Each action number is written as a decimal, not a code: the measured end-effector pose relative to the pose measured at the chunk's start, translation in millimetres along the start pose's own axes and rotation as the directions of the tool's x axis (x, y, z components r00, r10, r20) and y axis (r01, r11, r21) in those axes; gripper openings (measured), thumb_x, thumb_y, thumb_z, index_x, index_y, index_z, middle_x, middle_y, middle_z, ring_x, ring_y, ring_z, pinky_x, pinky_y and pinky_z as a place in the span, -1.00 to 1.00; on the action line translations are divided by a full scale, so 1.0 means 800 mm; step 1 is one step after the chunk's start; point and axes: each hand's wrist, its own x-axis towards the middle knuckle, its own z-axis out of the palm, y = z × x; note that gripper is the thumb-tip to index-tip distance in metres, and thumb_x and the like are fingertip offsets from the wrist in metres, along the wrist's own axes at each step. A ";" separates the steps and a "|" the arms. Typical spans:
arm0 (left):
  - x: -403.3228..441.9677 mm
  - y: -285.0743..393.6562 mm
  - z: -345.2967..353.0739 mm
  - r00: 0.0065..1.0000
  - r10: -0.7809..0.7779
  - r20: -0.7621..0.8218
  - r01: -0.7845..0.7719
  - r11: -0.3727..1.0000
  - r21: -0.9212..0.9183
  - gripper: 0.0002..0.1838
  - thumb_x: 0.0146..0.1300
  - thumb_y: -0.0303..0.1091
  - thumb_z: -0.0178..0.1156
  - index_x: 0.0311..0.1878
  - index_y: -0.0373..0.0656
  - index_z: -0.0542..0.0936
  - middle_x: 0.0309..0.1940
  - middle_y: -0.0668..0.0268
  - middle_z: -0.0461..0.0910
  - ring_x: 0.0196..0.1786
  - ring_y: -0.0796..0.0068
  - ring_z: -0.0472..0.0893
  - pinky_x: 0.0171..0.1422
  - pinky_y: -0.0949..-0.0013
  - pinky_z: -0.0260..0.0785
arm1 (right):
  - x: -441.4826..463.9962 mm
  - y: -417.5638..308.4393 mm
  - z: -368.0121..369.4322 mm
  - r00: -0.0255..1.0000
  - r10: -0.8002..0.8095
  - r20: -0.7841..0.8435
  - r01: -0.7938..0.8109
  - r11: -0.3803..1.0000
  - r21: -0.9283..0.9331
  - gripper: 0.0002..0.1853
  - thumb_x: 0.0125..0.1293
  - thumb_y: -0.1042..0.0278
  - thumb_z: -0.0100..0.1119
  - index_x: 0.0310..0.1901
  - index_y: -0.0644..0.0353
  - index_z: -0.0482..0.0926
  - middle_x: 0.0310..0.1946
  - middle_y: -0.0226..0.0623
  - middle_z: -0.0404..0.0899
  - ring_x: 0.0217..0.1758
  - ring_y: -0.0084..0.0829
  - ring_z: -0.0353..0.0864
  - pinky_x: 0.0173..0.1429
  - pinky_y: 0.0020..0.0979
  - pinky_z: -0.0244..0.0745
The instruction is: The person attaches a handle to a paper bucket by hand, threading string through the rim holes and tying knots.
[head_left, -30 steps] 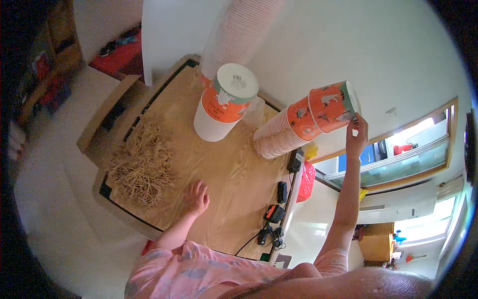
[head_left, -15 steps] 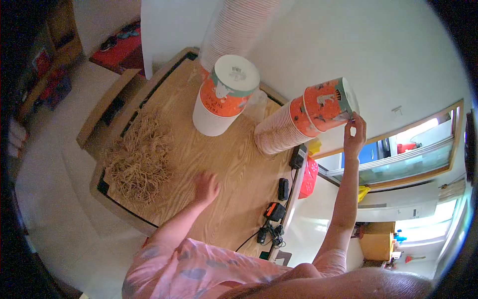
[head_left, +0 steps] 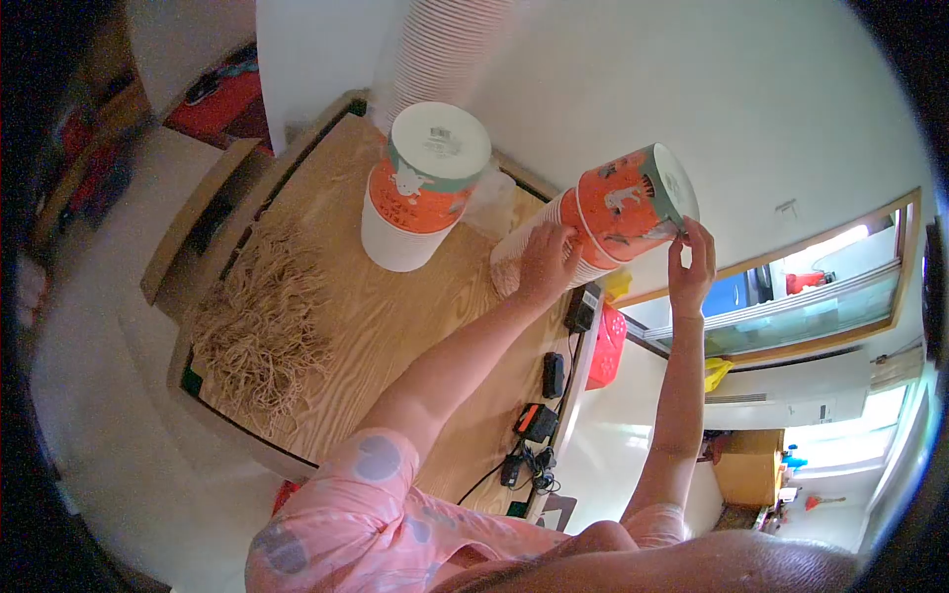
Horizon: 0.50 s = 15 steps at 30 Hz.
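Observation:
A tall stack of nested paper buckets (head_left: pixel 514 259) leans on the table, its upper buckets orange and green with animal drawings. My right hand (head_left: pixel 694 267) pinches the base edge of the top bucket (head_left: pixel 625 198), thumb and fingertips together. Against the stack's near side, just below the orange buckets, my left hand (head_left: pixel 550 265) has its fingers curled on the rims. A second upside-down stack of paper buckets (head_left: pixel 415 203), white below and orange above, stands to the left. Its round white base faces up.
A heap of tan shredded paper (head_left: pixel 262 336) lies on the left of the wooden table (head_left: pixel 395 331). Black adapters and cables (head_left: pixel 534 465) line the right edge, near a red basket (head_left: pixel 607 348). Behind stands a tall column of nested cups in clear plastic (head_left: pixel 445 49).
My left hand has moved from above the table, up and right, onto the side of the leaning stack. My right hand keeps its pinch on the top bucket. The view has shifted slightly.

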 end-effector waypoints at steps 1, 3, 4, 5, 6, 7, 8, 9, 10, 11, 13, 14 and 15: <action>0.001 -0.005 0.005 1.000 0.005 -0.003 -0.005 1.000 -0.002 -0.77 0.07 -0.37 0.22 -0.22 -0.19 0.45 -0.37 0.13 0.44 -0.21 0.09 0.44 -0.12 0.15 0.31 | 0.001 -0.001 0.000 0.999 -0.034 -0.011 0.034 0.999 0.000 -0.62 0.10 0.68 0.11 -0.01 0.19 0.54 -0.14 -0.19 0.53 -0.25 -0.36 0.54 -0.22 -0.42 0.51; 0.002 -0.010 0.010 0.999 -0.034 -0.007 0.033 0.999 -0.043 -0.80 0.08 -0.39 0.22 -0.25 -0.20 0.45 -0.40 0.14 0.44 -0.28 0.12 0.47 -0.18 0.16 0.34 | 0.003 -0.001 0.000 0.998 -0.055 -0.006 0.055 0.998 -0.013 -0.62 0.10 0.68 0.12 -0.01 0.18 0.54 -0.14 -0.19 0.53 -0.24 -0.35 0.54 -0.21 -0.41 0.51; 0.003 -0.010 0.010 0.997 -0.077 -0.004 0.076 0.994 -0.083 -0.81 0.08 -0.39 0.21 -0.26 -0.20 0.45 -0.41 0.15 0.45 -0.31 0.13 0.48 -0.22 0.17 0.35 | 0.003 -0.001 0.000 0.998 -0.065 -0.004 0.065 0.998 -0.019 -0.62 0.11 0.68 0.12 0.00 0.18 0.54 -0.14 -0.18 0.53 -0.23 -0.34 0.54 -0.20 -0.41 0.51; 0.003 -0.010 0.011 0.993 -0.120 0.001 0.119 0.985 -0.121 -0.82 0.09 -0.40 0.21 -0.27 -0.20 0.45 -0.42 0.15 0.45 -0.34 0.15 0.50 -0.25 0.18 0.37 | 0.004 -0.002 0.000 0.997 -0.073 -0.002 0.073 0.997 -0.016 -0.62 0.11 0.68 0.12 0.00 0.18 0.54 -0.14 -0.18 0.52 -0.23 -0.33 0.54 -0.20 -0.40 0.51; 0.004 -0.010 0.010 0.988 -0.155 0.008 0.154 0.976 -0.152 -0.83 0.09 -0.40 0.21 -0.28 -0.20 0.46 -0.43 0.15 0.46 -0.36 0.17 0.51 -0.27 0.20 0.37 | 0.004 -0.003 0.000 0.997 -0.080 -0.001 0.080 0.997 -0.013 -0.62 0.11 0.67 0.12 0.00 0.18 0.53 -0.14 -0.18 0.52 -0.22 -0.32 0.55 -0.19 -0.40 0.52; 0.004 -0.011 0.008 0.982 -0.190 0.016 0.190 0.965 -0.183 -0.85 0.09 -0.41 0.21 -0.29 -0.20 0.47 -0.43 0.15 0.47 -0.38 0.19 0.53 -0.29 0.21 0.38 | 0.004 -0.004 -0.001 0.996 -0.088 0.002 0.088 0.996 -0.011 -0.62 0.11 0.67 0.12 0.00 0.19 0.53 -0.14 -0.17 0.52 -0.22 -0.32 0.55 -0.19 -0.39 0.52; 0.005 -0.011 0.006 0.974 -0.224 0.025 0.224 0.951 -0.214 -0.86 0.10 -0.41 0.21 -0.30 -0.19 0.47 -0.44 0.15 0.48 -0.39 0.21 0.54 -0.31 0.23 0.39 | 0.003 -0.006 -0.001 0.997 -0.074 0.008 0.075 0.997 -0.015 -0.62 0.11 0.67 0.12 0.00 0.19 0.53 -0.14 -0.17 0.52 -0.21 -0.31 0.55 -0.19 -0.39 0.52; 0.003 -0.015 0.005 0.975 -0.222 0.029 0.223 0.948 -0.229 -0.86 0.10 -0.41 0.21 -0.30 -0.19 0.48 -0.43 0.15 0.49 -0.39 0.23 0.55 -0.31 0.24 0.40 | 0.002 -0.008 -0.001 0.998 -0.061 0.015 0.061 0.998 -0.019 -0.62 0.11 0.66 0.13 0.00 0.19 0.53 -0.14 -0.17 0.52 -0.20 -0.31 0.55 -0.18 -0.39 0.52; 0.000 -0.018 0.003 0.974 -0.222 0.033 0.223 0.944 -0.244 -0.86 0.10 -0.41 0.21 -0.30 -0.19 0.48 -0.42 0.16 0.51 -0.39 0.25 0.56 -0.31 0.26 0.40 | 0.002 -0.009 -0.001 0.999 -0.048 0.024 0.048 0.999 -0.022 -0.62 0.11 0.66 0.13 0.00 0.18 0.53 -0.15 -0.17 0.52 -0.19 -0.30 0.55 -0.18 -0.39 0.52; -0.003 -0.021 0.002 0.974 -0.222 0.036 0.223 0.940 -0.259 -0.87 0.10 -0.41 0.21 -0.30 -0.19 0.49 -0.42 0.16 0.52 -0.39 0.27 0.56 -0.32 0.28 0.41 | 0.002 -0.009 -0.002 0.998 -0.061 0.024 0.061 0.998 -0.022 -0.62 0.11 0.66 0.13 0.00 0.18 0.53 -0.15 -0.17 0.52 -0.18 -0.30 0.54 -0.18 -0.39 0.52; -0.010 -0.037 0.005 0.958 -0.285 0.017 0.279 0.924 -0.263 -0.87 0.10 -0.41 0.20 -0.31 -0.20 0.49 -0.43 0.16 0.53 -0.39 0.28 0.56 -0.31 0.30 0.41 | 0.003 -0.009 -0.003 0.996 -0.088 0.026 0.089 0.996 -0.018 -0.62 0.11 0.65 0.13 0.01 0.18 0.53 -0.14 -0.17 0.52 -0.16 -0.29 0.54 -0.17 -0.39 0.52; -0.015 -0.045 0.007 0.949 -0.317 0.007 0.307 0.914 -0.265 -0.88 0.11 -0.41 0.20 -0.31 -0.20 0.50 -0.43 0.16 0.54 -0.38 0.28 0.56 -0.30 0.31 0.40 | 0.001 -0.010 -0.003 0.998 -0.057 0.036 0.058 0.998 -0.019 -0.63 0.09 0.64 0.15 -0.01 0.17 0.54 -0.13 -0.19 0.53 -0.12 -0.27 0.53 -0.10 -0.35 0.51; -0.018 -0.041 0.001 0.940 -0.342 0.012 0.335 0.913 -0.234 -0.87 0.10 -0.40 0.21 -0.32 -0.21 0.50 -0.44 0.17 0.54 -0.38 0.29 0.56 -0.30 0.31 0.40 | -0.001 -0.010 -0.003 0.999 -0.026 0.047 0.027 0.999 -0.020 -0.63 0.08 0.64 0.16 -0.03 0.16 0.54 -0.12 -0.20 0.54 -0.08 -0.24 0.53 -0.03 -0.31 0.49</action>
